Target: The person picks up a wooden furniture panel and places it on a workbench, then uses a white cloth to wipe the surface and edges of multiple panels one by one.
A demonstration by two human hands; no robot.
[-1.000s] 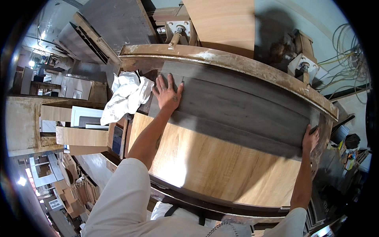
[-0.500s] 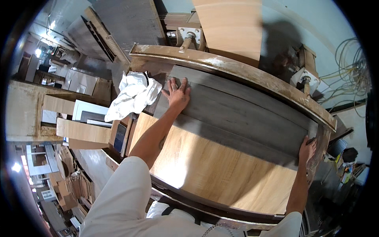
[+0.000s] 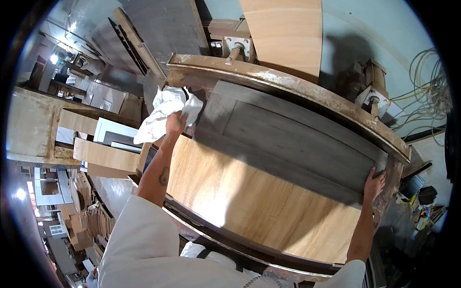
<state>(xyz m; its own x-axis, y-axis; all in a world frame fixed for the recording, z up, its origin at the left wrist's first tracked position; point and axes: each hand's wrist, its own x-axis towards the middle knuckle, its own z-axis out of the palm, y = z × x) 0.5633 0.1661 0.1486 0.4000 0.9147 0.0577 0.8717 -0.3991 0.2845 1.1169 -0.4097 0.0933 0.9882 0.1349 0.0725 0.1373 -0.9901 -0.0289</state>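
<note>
One push from your right hand (image 3: 374, 184), fingers spread at the right end of the grey panel (image 3: 293, 139), could twist it, and I can't see if your left hand (image 3: 175, 123) pinches the white cloth (image 3: 163, 104) beside it.

Woodworking workshop, with leaning boards (image 3: 165, 31) and stacked wood pieces (image 3: 96, 213)

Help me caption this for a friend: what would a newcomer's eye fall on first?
The long grey panel in the middle stands out, with a pale wood board showing along its near side. Next comes the white cloth at the panel's left, touched by the left hand; the right hand is at the panel's right end.
</note>
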